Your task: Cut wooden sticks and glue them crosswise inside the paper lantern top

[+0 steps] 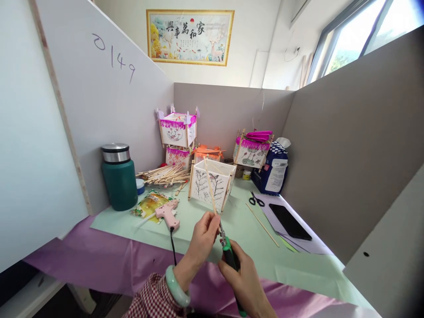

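My left hand [206,233], with a pale green bangle at the wrist, pinches a thin wooden stick [211,192] near its lower end. The stick points up and away, in front of a white paper lantern box [205,184] with dark tree drawings and wooden corner posts. Wrapped round green-and-black handled pliers [229,252], my right hand [244,273] sits just below and to the right of the left. The metal jaws of the pliers are at the stick's lower end; whether they are closed on it is too small to tell.
A pink glue gun [168,213] lies left, beside a green bottle [119,181]. Behind are a stick pile [167,175] and more lanterns [179,130]. To the right are scissors [256,200], a loose stick [263,225], a black phone [290,221] and a blue tissue pack [272,170].
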`<action>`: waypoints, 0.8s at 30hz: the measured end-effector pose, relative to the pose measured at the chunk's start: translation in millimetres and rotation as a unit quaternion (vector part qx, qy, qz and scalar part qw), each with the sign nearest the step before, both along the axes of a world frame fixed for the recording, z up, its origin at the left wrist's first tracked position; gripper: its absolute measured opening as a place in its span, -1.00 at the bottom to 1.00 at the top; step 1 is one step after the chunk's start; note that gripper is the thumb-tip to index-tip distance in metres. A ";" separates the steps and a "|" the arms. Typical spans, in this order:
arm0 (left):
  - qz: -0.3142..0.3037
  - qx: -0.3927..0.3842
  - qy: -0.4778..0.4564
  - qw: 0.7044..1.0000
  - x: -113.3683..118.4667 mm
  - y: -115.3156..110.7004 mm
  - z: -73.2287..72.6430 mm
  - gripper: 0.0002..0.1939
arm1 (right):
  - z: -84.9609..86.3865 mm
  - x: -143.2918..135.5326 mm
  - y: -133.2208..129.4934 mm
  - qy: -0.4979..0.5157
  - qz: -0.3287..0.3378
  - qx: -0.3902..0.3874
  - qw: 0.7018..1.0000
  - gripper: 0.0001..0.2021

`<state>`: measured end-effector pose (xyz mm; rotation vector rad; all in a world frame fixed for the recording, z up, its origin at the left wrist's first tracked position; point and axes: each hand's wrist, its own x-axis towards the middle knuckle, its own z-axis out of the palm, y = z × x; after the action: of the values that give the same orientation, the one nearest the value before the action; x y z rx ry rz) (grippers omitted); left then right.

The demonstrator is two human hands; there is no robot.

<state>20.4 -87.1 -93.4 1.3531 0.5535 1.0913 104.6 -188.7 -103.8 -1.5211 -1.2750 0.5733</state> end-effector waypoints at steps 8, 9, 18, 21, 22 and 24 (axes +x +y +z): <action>-0.003 0.006 0.005 1.000 -1.6 2.8 1.1 -0.66 | 0.8 -0.2 0.0 0.025 -0.006 0.000 1.000 -0.75; -0.013 -0.002 -0.002 1.000 -2.2 3.1 2.6 -0.66 | 2.4 0.1 -0.6 0.045 0.007 -0.005 0.999 -0.77; -0.092 -0.041 -0.029 0.994 -9.2 -0.9 15.6 -0.62 | 9.7 -0.5 -6.9 0.006 0.013 -0.012 1.000 -0.71; -0.064 -0.034 -0.022 0.997 -5.9 0.1 11.4 -0.61 | -0.7 -0.2 -3.4 -0.126 -0.063 0.027 0.990 -0.55; -0.057 -0.031 -0.022 0.998 -4.4 0.8 9.6 -0.62 | -4.6 0.5 -2.2 -0.163 -0.085 0.036 0.982 -0.51; -0.044 -0.024 -0.027 0.998 -2.2 2.0 6.6 -0.65 | -11.1 2.6 -0.4 -0.215 -0.114 0.042 0.969 -0.48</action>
<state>18.2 -85.1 -86.7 1.2913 0.4729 1.0331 107.3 -189.0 -114.9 -1.7486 -1.3964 0.0349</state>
